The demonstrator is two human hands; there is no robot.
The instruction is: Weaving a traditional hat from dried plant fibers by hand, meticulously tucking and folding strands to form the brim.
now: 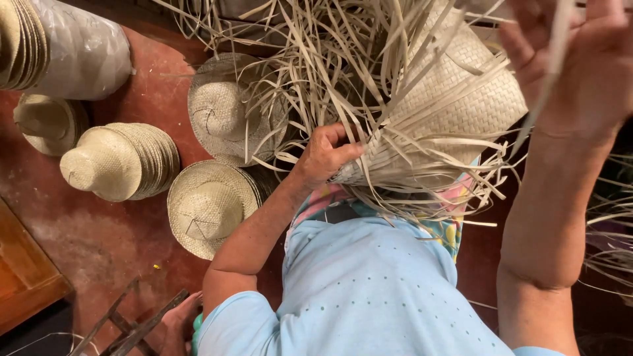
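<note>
Red-brown floor [119, 244] fills the left and lower part of the frame, and on it sit finished straw hats. The largest thing in view is the half-woven palm hat [455, 99] in the upper right centre, its checkered weave dense on the crown and its loose pale strips [316, 59] fanning out across the top of the frame and hanging down over the lap. Below it, at the bottom centre, lies the person's light blue shirt [369, 296], with a patterned, many-coloured cloth showing just above it. The right hand [580, 59] is raised at the upper right, its fingers closed narrowly on a single long strip that runs down past the wrist. The left hand [326, 155], at the centre, is clenched on the lower edge of the weave, gripping a bundle of strips against it. At the left centre a stack of hats [119, 161] lies on its side; two single hats [211, 207] rest near it, one above the other. A plastic-wrapped bundle [79, 49] sits in the upper left corner.
</note>
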